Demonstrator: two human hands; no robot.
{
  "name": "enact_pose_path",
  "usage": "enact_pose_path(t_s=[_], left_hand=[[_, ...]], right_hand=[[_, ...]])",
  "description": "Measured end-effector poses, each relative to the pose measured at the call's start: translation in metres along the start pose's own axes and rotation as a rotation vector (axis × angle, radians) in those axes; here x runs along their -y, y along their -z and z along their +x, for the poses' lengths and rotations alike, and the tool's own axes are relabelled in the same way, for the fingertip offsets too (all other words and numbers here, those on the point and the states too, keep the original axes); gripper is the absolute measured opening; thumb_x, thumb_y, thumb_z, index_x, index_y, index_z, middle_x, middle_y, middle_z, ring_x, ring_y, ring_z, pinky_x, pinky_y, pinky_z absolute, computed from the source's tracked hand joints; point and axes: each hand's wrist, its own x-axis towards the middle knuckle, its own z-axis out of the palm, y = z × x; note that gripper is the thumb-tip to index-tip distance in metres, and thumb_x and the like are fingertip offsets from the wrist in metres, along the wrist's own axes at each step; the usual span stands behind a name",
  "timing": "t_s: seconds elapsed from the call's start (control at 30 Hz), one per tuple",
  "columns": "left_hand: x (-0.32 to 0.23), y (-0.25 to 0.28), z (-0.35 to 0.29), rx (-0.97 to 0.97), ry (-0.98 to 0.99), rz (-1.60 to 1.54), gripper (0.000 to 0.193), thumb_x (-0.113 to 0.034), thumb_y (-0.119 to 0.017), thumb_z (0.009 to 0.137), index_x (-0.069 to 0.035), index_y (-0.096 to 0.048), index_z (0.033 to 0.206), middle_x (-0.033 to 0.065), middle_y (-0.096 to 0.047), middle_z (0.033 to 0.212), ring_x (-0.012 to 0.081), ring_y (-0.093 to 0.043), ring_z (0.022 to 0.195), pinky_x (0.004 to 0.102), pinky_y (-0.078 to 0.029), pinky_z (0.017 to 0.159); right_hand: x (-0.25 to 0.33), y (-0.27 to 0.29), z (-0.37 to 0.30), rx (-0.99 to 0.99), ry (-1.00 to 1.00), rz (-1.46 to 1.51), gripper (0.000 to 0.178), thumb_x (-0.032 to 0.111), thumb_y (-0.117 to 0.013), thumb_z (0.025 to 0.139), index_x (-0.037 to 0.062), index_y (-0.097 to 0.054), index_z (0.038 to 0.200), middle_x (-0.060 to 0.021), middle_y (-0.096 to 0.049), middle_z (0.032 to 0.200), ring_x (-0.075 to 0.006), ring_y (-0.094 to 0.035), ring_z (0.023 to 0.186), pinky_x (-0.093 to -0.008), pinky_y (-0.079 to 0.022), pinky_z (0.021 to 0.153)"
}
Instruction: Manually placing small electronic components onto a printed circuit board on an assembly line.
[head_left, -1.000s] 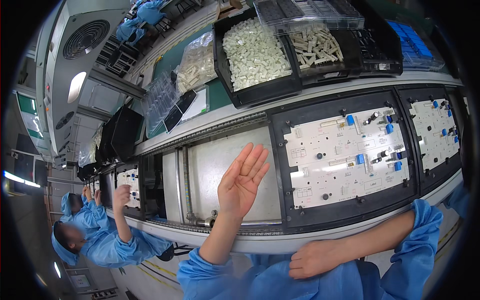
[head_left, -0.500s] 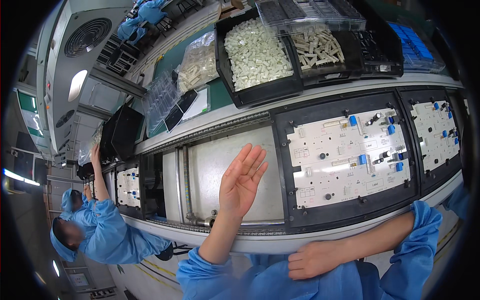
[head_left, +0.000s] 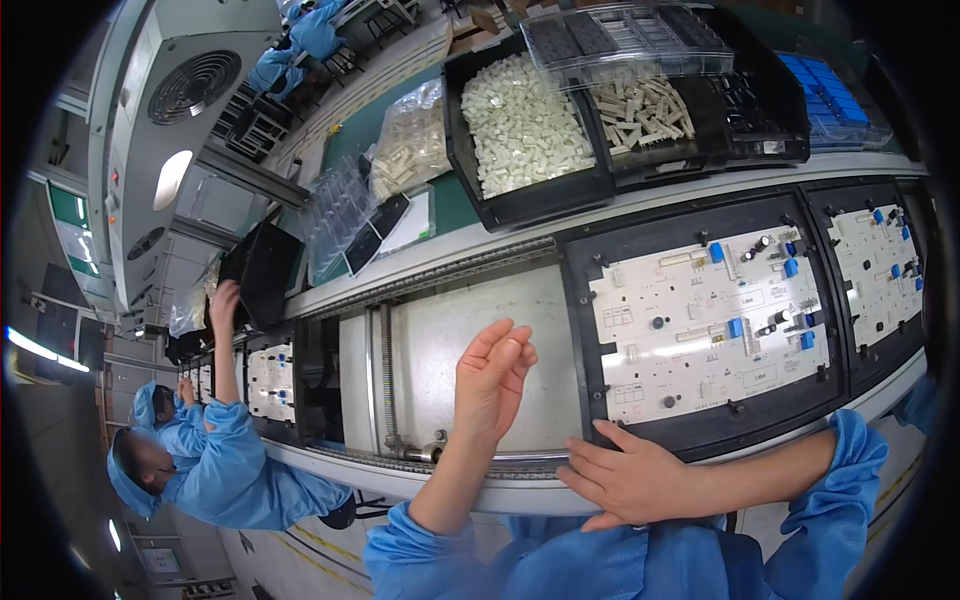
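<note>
White circuit board (head_left: 715,322) lies in black frame (head_left: 670,232) near the right hand (head_left: 632,478)

Left hand (head_left: 492,382), palm seemingly half-hidden

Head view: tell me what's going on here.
A person's left hand is raised in front of a bare metal plate, fingers curled, nothing visible in its grip. The right hand, fingers spread, is by the lower left corner of a black frame holding a white circuit panel. Loose white parts fill a bin behind. At left, a co-worker's hand reaches across the line.
</note>
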Motion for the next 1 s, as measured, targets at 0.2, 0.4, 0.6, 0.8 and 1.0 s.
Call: enact_pose_path(t_s=[0.2,0.4,0.6,0.8,1.0], left_hand=[[-0.004,-0.003,0.000,-0.055,-0.026,0.062,0.020,-0.001,-0.058,0.088,-0.004,-0.061,0.108,0.0117,-0.067,0.099,0.0157,-0.062,0.081,0.0277,-0.052,0.075],[-0.005,0.004,0.002,-0.072,-0.045,0.074,0.015,-0.004,-0.060,0.088,-0.004,-0.062,0.102,0.0121,-0.067,0.093,0.0137,-0.059,0.073,0.0251,-0.048,0.068],[-0.003,0.005,0.005,-0.077,-0.103,0.129,0.013,-0.012,-0.058,0.091,-0.005,-0.062,0.101,0.0031,-0.057,0.070,0.0104,-0.044,0.059,0.0236,-0.037,0.058],[-0.007,0.020,0.010,-0.077,-0.079,0.150,0.014,-0.018,-0.054,0.094,-0.007,-0.061,0.100,-0.0040,-0.040,0.054,0.0061,-0.031,0.051,0.0213,-0.025,0.049],[-0.044,0.046,0.005,-0.167,-0.363,0.414,0.018,-0.015,-0.052,0.095,-0.005,-0.057,0.109,-0.0025,-0.046,0.060,0.0054,-0.038,0.055,0.0205,-0.031,0.052]], right_hand=[[-0.002,0.000,0.002,-0.008,-0.014,-0.033,0.060,0.057,-0.047,0.085,0.0022,-0.060,0.106,-0.0116,-0.062,0.105,-0.0235,-0.053,0.111,-0.0449,-0.037,0.095],[-0.002,-0.004,0.003,-0.059,-0.013,-0.027,0.056,0.053,-0.050,0.085,0.0007,-0.062,0.097,-0.0123,-0.063,0.097,-0.0247,-0.056,0.104,-0.0403,-0.040,0.092],[-0.010,-0.003,0.006,-0.043,-0.044,0.038,0.047,0.048,-0.056,0.081,0.0025,-0.061,0.072,-0.0076,-0.057,0.066,-0.0205,-0.056,0.071,-0.0316,-0.041,0.074],[-0.016,-0.007,0.004,-0.043,-0.102,-0.014,0.042,0.038,-0.063,0.077,0.0058,-0.052,0.052,-0.0020,-0.047,0.047,-0.0179,-0.049,0.052,-0.0294,-0.037,0.065],[-0.021,0.005,-0.006,0.150,-0.203,-0.099,0.033,0.031,-0.065,0.073,0.0064,-0.056,0.052,-0.0022,-0.048,0.045,-0.0174,-0.051,0.048,-0.0297,-0.036,0.064]])
